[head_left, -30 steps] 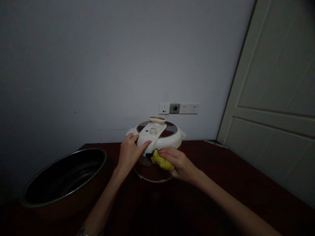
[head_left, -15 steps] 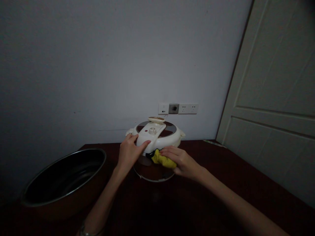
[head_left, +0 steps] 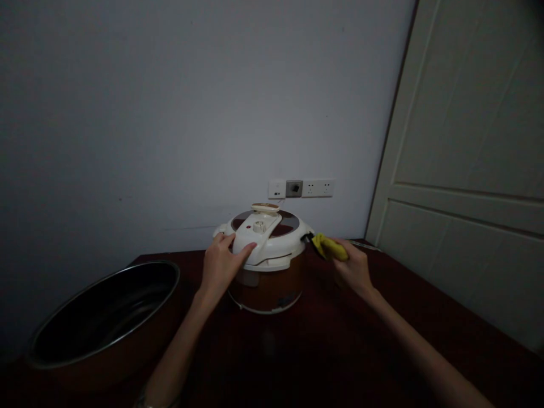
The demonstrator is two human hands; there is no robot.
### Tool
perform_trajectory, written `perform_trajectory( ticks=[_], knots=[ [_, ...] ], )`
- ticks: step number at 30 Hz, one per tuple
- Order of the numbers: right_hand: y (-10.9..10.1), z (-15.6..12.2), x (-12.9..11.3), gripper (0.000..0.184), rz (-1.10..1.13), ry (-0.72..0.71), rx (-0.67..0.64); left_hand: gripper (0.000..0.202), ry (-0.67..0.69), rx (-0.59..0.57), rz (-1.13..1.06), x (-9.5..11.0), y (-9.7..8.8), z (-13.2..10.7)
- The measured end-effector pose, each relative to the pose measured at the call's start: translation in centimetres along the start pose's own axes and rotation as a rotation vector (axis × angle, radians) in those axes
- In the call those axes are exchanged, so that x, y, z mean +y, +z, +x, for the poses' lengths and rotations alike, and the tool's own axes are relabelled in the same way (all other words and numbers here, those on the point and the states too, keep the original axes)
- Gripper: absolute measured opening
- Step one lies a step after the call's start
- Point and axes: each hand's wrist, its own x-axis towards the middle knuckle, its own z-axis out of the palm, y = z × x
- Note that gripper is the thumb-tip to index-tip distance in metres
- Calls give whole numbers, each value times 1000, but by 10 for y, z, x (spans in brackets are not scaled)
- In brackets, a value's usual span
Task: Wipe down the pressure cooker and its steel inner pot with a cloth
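A pressure cooker [head_left: 267, 283] with a brown body and a white lid [head_left: 280, 243] stands on the dark red table [head_left: 331, 340] by the wall. My left hand [head_left: 221, 263] rests on the lid's left front edge, fingers laid against its white handle bar. My right hand [head_left: 352, 266] is closed on a yellow cloth [head_left: 327, 246], whose tip touches the lid's right rim.
A large dark metal bowl [head_left: 106, 311] sits at the left of the table. A row of wall sockets [head_left: 301, 188] is behind the cooker. A white door [head_left: 463, 170] stands at the right, close to the table's edge.
My right hand has carried the yellow cloth from the cooker's front, under the lid edge, round to the lid's right side. My left hand has stayed on the lid.
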Motion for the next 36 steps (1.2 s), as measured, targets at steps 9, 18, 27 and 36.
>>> perform_trajectory(
  ticks=[9, 18, 27, 36],
  knots=[
    [63, 13, 16, 61, 106, 106, 34, 50, -9, -20, 33, 1, -1, 0],
    [57, -41, -39, 70, 239, -39, 16, 49, -27, -37, 56, 3, -2, 0],
    [12, -30, -97, 28, 516, 155, -142, 54, -123, -75, -25, 3, 0, 2],
    [-20, -21, -159, 13, 521, -81, -292, 73, 36, -435, -431, 56, -64, -39]
  ],
)
